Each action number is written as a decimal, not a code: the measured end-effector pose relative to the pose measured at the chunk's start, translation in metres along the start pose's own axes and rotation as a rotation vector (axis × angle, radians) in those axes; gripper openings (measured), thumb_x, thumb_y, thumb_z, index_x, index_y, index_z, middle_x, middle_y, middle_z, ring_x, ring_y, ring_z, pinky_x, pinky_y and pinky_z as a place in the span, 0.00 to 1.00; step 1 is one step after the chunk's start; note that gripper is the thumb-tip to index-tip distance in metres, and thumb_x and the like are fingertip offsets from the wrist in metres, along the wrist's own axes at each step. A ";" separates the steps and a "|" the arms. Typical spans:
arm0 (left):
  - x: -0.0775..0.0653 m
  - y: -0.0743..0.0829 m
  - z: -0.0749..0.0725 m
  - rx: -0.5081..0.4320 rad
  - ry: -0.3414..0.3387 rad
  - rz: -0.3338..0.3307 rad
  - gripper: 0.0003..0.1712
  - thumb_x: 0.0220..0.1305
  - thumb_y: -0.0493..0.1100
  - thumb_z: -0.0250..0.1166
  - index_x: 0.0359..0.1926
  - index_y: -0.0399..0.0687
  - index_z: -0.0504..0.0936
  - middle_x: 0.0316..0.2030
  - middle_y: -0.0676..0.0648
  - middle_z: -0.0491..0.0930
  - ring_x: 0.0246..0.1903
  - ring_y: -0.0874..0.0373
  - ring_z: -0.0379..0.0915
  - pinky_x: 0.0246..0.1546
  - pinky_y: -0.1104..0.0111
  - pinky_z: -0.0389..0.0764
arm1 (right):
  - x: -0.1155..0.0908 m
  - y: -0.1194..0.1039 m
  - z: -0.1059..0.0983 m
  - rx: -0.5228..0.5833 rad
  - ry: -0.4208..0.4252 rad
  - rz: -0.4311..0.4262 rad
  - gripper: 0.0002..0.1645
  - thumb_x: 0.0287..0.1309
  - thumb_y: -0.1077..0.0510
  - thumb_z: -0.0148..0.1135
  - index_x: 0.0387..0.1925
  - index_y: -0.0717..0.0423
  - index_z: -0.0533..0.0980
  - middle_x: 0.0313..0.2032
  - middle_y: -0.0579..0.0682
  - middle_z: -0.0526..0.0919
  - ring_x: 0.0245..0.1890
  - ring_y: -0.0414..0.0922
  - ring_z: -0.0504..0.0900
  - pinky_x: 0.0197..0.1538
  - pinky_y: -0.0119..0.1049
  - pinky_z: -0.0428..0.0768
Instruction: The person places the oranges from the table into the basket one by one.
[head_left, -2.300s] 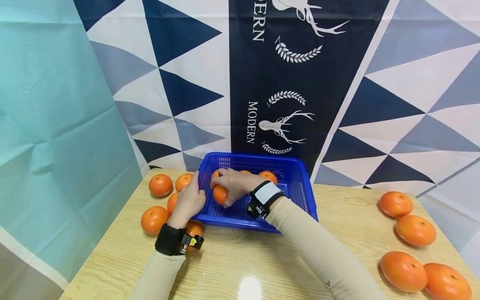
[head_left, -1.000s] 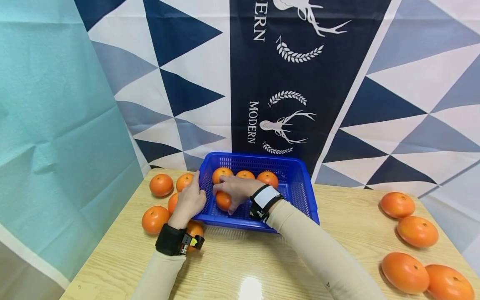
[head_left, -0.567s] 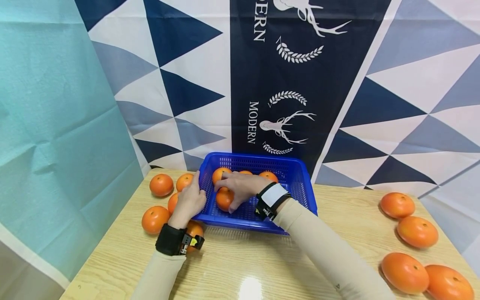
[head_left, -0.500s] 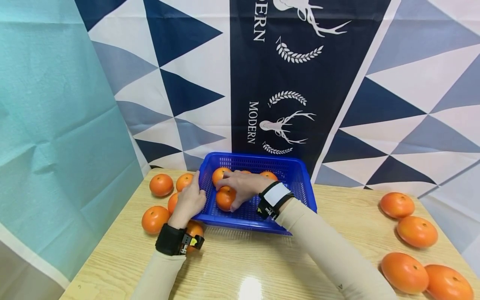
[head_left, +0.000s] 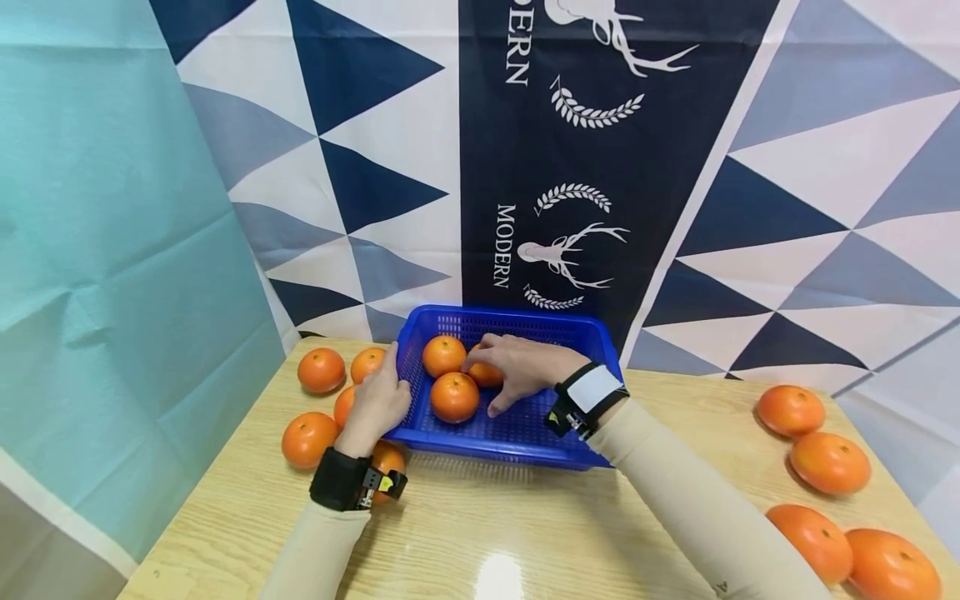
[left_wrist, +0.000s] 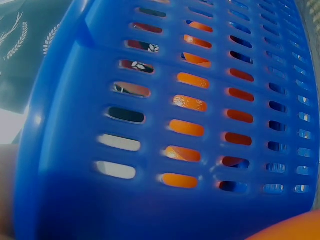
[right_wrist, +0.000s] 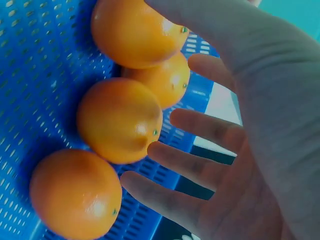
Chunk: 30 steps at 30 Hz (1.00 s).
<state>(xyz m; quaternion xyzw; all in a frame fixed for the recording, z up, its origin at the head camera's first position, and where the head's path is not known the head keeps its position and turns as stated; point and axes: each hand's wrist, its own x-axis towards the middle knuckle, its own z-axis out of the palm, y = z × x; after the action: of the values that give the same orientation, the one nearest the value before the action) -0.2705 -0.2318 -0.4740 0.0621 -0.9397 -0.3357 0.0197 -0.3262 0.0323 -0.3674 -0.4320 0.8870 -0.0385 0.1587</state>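
A blue perforated plastic basket [head_left: 480,451] stands on the table against the wall. My left hand [head_left: 379,403] grips its left rim; the left wrist view is filled by the basket's slotted side wall [left_wrist: 150,200]. Inside at the left lie two oranges, one at the back [head_left: 444,356] and one in front [head_left: 454,397]. A third orange [head_left: 485,367] sits partly under my right hand [head_left: 525,368]. That hand has its fingers spread and holds nothing, as the right wrist view shows. Another orange [right_wrist: 76,194], hidden in the head view, also lies in the basket.
Several oranges [head_left: 310,440] lie on the table left of the basket, some partly behind the left hand and wrist. More oranges [head_left: 830,462] are grouped at the right edge. A patterned cloth [head_left: 555,150] hangs directly behind the basket.
The right hand set the orange down at the basket's front left, behind it the back orange. It has let go and moved right, fingers spreading. The left hand stays on the rim.
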 end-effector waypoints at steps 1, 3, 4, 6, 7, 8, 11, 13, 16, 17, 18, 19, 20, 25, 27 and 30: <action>-0.003 0.003 -0.001 -0.002 -0.004 0.000 0.44 0.83 0.44 0.50 0.93 0.44 0.47 0.79 0.27 0.74 0.68 0.26 0.82 0.75 0.27 0.74 | -0.003 0.002 0.000 0.004 0.000 0.009 0.44 0.63 0.43 0.85 0.77 0.42 0.77 0.73 0.56 0.76 0.69 0.55 0.79 0.75 0.57 0.82; -0.007 0.008 -0.003 -0.004 -0.001 0.006 0.44 0.83 0.44 0.50 0.92 0.43 0.47 0.79 0.27 0.74 0.68 0.26 0.82 0.75 0.27 0.74 | -0.009 0.004 0.000 0.020 0.002 0.030 0.44 0.63 0.43 0.84 0.77 0.42 0.77 0.72 0.57 0.76 0.67 0.55 0.79 0.74 0.57 0.82; -0.010 0.011 -0.005 -0.011 0.001 0.006 0.44 0.82 0.43 0.49 0.92 0.42 0.47 0.78 0.26 0.74 0.67 0.25 0.82 0.75 0.27 0.74 | -0.013 0.007 0.000 0.021 0.006 0.041 0.45 0.64 0.42 0.84 0.78 0.43 0.76 0.73 0.57 0.76 0.68 0.56 0.79 0.74 0.57 0.82; -0.016 0.017 -0.009 -0.026 0.001 0.004 0.44 0.82 0.43 0.49 0.92 0.41 0.47 0.78 0.25 0.74 0.67 0.24 0.82 0.75 0.27 0.73 | -0.020 0.011 -0.002 0.023 0.014 0.062 0.46 0.64 0.41 0.83 0.79 0.43 0.75 0.73 0.58 0.76 0.68 0.56 0.78 0.74 0.58 0.81; -0.017 0.018 -0.010 -0.028 -0.001 0.003 0.44 0.82 0.42 0.49 0.92 0.40 0.47 0.78 0.25 0.74 0.67 0.24 0.82 0.75 0.27 0.73 | -0.024 0.013 -0.003 0.023 0.017 0.073 0.47 0.64 0.40 0.83 0.80 0.43 0.75 0.74 0.58 0.76 0.68 0.56 0.78 0.75 0.58 0.81; -0.015 0.016 -0.008 -0.023 0.000 0.007 0.45 0.81 0.42 0.50 0.92 0.40 0.47 0.77 0.25 0.75 0.66 0.25 0.83 0.74 0.27 0.75 | -0.028 0.015 -0.004 0.026 0.021 0.085 0.48 0.64 0.40 0.83 0.80 0.42 0.74 0.74 0.58 0.76 0.69 0.57 0.78 0.75 0.59 0.81; -0.005 0.006 -0.002 -0.012 0.000 0.007 0.45 0.82 0.43 0.50 0.92 0.41 0.47 0.77 0.25 0.75 0.64 0.26 0.85 0.72 0.28 0.78 | -0.041 0.020 -0.010 0.027 0.039 0.111 0.48 0.63 0.39 0.83 0.81 0.42 0.74 0.75 0.58 0.75 0.71 0.58 0.77 0.76 0.62 0.80; 0.005 -0.005 0.006 0.009 0.003 0.010 0.45 0.82 0.44 0.50 0.93 0.43 0.46 0.77 0.27 0.76 0.61 0.29 0.86 0.69 0.30 0.81 | -0.049 0.023 -0.013 0.030 0.053 0.123 0.48 0.62 0.38 0.83 0.80 0.42 0.75 0.75 0.58 0.76 0.71 0.59 0.78 0.76 0.63 0.80; 0.014 -0.015 0.012 0.025 0.009 0.007 0.45 0.83 0.45 0.51 0.93 0.45 0.46 0.77 0.27 0.77 0.58 0.30 0.88 0.65 0.32 0.84 | -0.061 0.030 -0.017 0.025 0.081 0.122 0.47 0.62 0.39 0.83 0.79 0.42 0.76 0.74 0.59 0.76 0.71 0.60 0.78 0.75 0.65 0.80; 0.015 -0.017 0.013 0.030 0.011 0.011 0.45 0.83 0.45 0.51 0.93 0.45 0.46 0.77 0.27 0.77 0.56 0.30 0.88 0.63 0.33 0.85 | -0.065 0.032 -0.017 0.025 0.090 0.123 0.47 0.62 0.39 0.84 0.78 0.42 0.77 0.74 0.59 0.76 0.71 0.61 0.78 0.75 0.65 0.80; 0.014 -0.017 0.012 0.032 0.014 0.015 0.45 0.83 0.45 0.51 0.93 0.44 0.46 0.76 0.27 0.77 0.55 0.30 0.89 0.62 0.33 0.86 | -0.070 0.035 -0.018 0.023 0.099 0.124 0.46 0.62 0.40 0.84 0.78 0.43 0.77 0.74 0.60 0.76 0.71 0.61 0.78 0.75 0.66 0.81; 0.013 -0.016 0.011 0.035 0.015 0.017 0.45 0.83 0.45 0.51 0.93 0.44 0.47 0.76 0.27 0.78 0.55 0.31 0.89 0.61 0.33 0.86 | -0.074 0.037 -0.018 0.017 0.112 0.117 0.46 0.62 0.40 0.84 0.78 0.44 0.77 0.74 0.60 0.77 0.71 0.62 0.78 0.74 0.66 0.81; 0.011 -0.014 0.010 0.035 0.014 0.017 0.45 0.83 0.45 0.51 0.93 0.44 0.47 0.76 0.27 0.78 0.55 0.31 0.89 0.61 0.34 0.87 | -0.079 0.039 -0.018 0.015 0.124 0.117 0.46 0.62 0.40 0.84 0.77 0.45 0.78 0.74 0.61 0.77 0.71 0.63 0.78 0.74 0.67 0.81; -0.001 -0.001 0.000 0.020 0.000 0.008 0.44 0.83 0.44 0.50 0.92 0.43 0.47 0.76 0.26 0.77 0.57 0.30 0.88 0.65 0.32 0.84 | -0.103 0.044 -0.015 -0.003 0.199 0.110 0.46 0.63 0.37 0.83 0.77 0.48 0.78 0.73 0.63 0.78 0.70 0.65 0.79 0.71 0.68 0.83; -0.002 0.001 0.000 0.021 0.003 0.009 0.44 0.83 0.44 0.50 0.92 0.42 0.47 0.77 0.26 0.77 0.58 0.30 0.88 0.65 0.31 0.83 | -0.112 0.045 -0.013 -0.002 0.223 0.112 0.46 0.63 0.37 0.82 0.76 0.48 0.78 0.73 0.63 0.78 0.69 0.65 0.79 0.71 0.69 0.83; 0.002 -0.002 0.002 0.024 0.006 0.014 0.45 0.83 0.44 0.51 0.92 0.43 0.47 0.76 0.26 0.78 0.57 0.30 0.88 0.65 0.30 0.83 | -0.127 0.047 -0.010 -0.009 0.253 0.109 0.46 0.62 0.36 0.82 0.76 0.47 0.79 0.72 0.64 0.79 0.67 0.64 0.81 0.68 0.69 0.85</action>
<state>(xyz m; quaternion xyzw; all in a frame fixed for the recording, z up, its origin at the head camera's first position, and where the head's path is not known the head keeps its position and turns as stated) -0.2720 -0.2321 -0.4767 0.0569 -0.9439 -0.3243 0.0239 -0.2917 0.1598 -0.3359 -0.3758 0.9221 -0.0802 0.0456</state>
